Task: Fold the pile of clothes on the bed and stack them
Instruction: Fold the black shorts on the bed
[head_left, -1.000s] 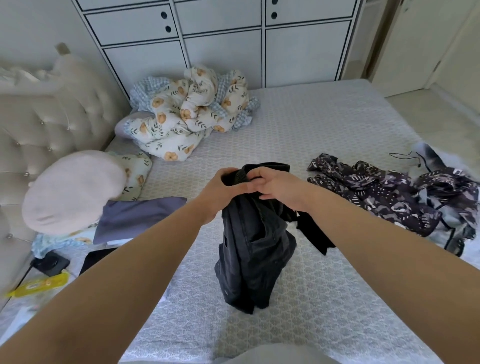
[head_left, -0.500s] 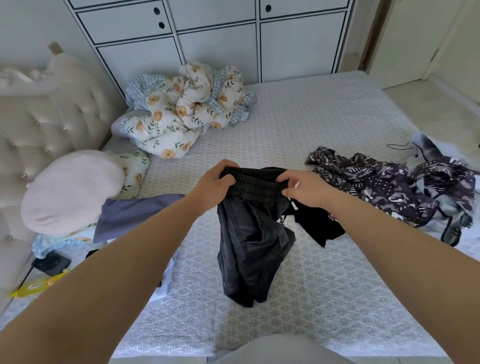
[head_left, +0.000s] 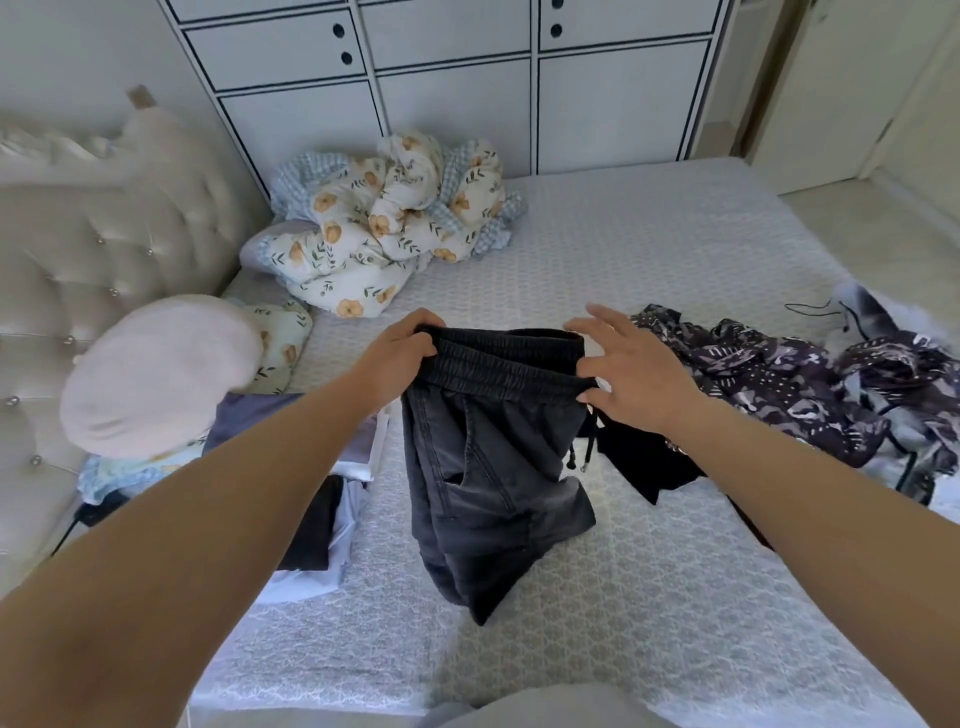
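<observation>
The left hand (head_left: 397, 358) grips one end of the elastic waistband of the dark shorts (head_left: 488, 467), fingers curled over its top edge. The right hand (head_left: 631, 371) is at the other end, thumb pinching the band while the other fingers spread wide above it. The waistband is stretched flat between them, and the rest of the shorts hangs down, the lowest corner resting on the bed (head_left: 649, 597). Below and in front of the grip the mattress lies bare to its near edge. Just right of the right hand sits the pile of patterned dark clothes (head_left: 789, 384), running toward the bed's right edge. Left of the left hand lie folded garments (head_left: 322, 514) and a pink cushion (head_left: 156, 374) by the headboard. Beyond the grip, well apart, a floral quilt (head_left: 389, 239) is bunched against the cabinets.
</observation>
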